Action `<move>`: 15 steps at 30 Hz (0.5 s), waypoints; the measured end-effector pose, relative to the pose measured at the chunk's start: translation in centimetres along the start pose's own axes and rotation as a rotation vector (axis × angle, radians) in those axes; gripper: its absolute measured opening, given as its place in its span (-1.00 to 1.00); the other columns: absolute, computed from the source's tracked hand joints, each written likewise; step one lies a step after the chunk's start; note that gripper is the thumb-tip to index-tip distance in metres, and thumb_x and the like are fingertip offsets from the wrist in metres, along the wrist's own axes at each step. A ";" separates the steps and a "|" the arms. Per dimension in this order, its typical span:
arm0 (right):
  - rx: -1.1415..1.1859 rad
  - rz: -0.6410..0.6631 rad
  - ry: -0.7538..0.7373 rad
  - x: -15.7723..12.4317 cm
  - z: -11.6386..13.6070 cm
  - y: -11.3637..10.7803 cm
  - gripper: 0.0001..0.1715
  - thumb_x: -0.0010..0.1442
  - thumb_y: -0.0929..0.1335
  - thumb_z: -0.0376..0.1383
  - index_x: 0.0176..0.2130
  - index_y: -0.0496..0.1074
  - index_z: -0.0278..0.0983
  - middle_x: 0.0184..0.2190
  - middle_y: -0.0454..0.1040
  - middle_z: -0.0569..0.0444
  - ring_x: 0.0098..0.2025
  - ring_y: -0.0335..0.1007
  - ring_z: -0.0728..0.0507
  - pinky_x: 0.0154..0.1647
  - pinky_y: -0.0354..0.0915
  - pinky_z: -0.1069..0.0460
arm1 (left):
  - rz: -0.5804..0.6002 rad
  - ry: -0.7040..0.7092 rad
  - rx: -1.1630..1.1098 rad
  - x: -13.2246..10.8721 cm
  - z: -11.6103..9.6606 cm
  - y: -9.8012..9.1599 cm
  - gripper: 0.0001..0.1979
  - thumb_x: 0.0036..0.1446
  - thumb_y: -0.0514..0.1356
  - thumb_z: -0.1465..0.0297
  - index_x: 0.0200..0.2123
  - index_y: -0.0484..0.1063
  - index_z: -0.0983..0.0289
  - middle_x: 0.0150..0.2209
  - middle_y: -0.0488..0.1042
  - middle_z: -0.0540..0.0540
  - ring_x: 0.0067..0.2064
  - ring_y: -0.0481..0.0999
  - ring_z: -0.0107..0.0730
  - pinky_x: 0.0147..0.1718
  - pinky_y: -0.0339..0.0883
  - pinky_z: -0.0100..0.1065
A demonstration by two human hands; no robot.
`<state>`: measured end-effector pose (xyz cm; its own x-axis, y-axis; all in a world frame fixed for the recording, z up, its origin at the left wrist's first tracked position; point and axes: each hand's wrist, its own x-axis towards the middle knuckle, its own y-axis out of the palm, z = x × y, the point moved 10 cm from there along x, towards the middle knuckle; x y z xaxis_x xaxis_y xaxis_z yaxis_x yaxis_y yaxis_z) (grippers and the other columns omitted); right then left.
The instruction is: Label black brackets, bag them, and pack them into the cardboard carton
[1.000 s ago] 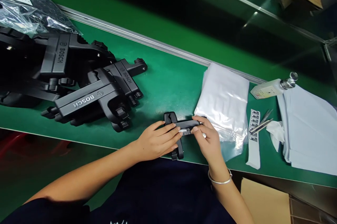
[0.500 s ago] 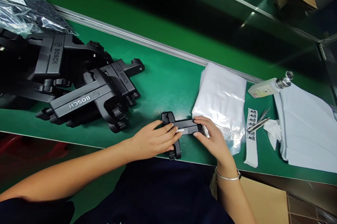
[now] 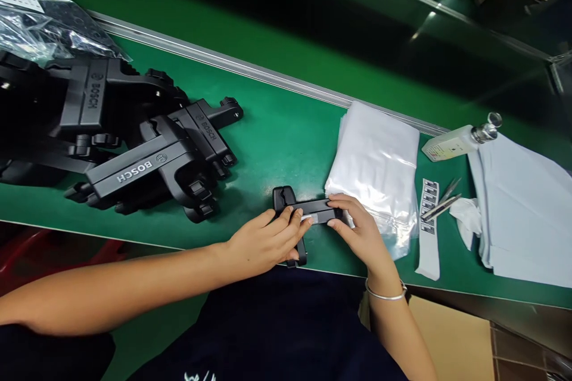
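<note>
A small black plastic bracket lies on the green bench near its front edge, with a pale label on its top bar. My left hand rests over the bracket's left half, fingers laid on the bar and pressing it down. My right hand grips the bar's right end between thumb and fingers, close to the label. A silver bangle circles my right wrist.
A heap of black Bosch brackets and a crinkled plastic bag lie at the left. A stack of clear bags sits by my right hand. Further right are a label strip, tweezers, a bottle and white sheets.
Both hands stay on the bracket; the fingers have shifted slightly along the bar over the label. The view has shifted a little.
</note>
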<state>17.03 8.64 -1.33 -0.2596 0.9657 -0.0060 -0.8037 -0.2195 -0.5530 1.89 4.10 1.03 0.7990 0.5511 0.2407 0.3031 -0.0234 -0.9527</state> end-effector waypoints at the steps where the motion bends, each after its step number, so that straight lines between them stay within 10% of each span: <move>1: 0.001 0.001 -0.005 0.0 0.0 0.0 -0.71 0.27 0.38 -0.20 0.01 0.46 -0.09 0.07 0.47 -0.02 0.16 0.37 -0.25 0.18 0.31 -0.23 | 0.008 -0.005 0.003 0.1 -0.1 0.0 -0.46 0.31 0.13 0.17 0.28 0.26 0.27 0.10 0.51 0.27 0.10 0.49 -0.05 -0.03 0.32 -0.22; 9: 0.030 0.009 -0.049 0.1 0.2 -0.1 -0.74 0.27 0.37 -0.24 -0.01 0.44 -0.11 0.06 0.46 -0.02 0.17 0.35 -0.22 0.20 0.28 -0.20 | 0.071 0.018 0.069 2.3 -0.1 -0.3 -0.21 0.02 0.29 -0.08 0.20 0.35 0.27 -0.04 0.55 0.31 -0.07 0.53 0.02 -0.03 0.33 -0.05; 15: -0.169 0.056 -0.147 0.3 2.1 0.2 -0.49 0.26 0.38 -0.21 0.18 0.32 -0.10 0.15 0.39 -0.07 0.23 0.27 -0.30 0.25 0.20 -0.31 | -0.171 -0.052 -0.166 -1.8 2.5 -2.8 -0.69 0.30 0.14 0.31 0.10 0.41 0.11 0.09 0.49 0.15 0.15 0.44 -0.12 0.23 0.16 0.02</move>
<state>15.67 8.60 0.28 -0.3861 0.9195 0.0742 -0.6880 -0.2334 -0.6872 -1.71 5.22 2.83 0.7018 0.6012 0.3822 0.5165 -0.0600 -0.8542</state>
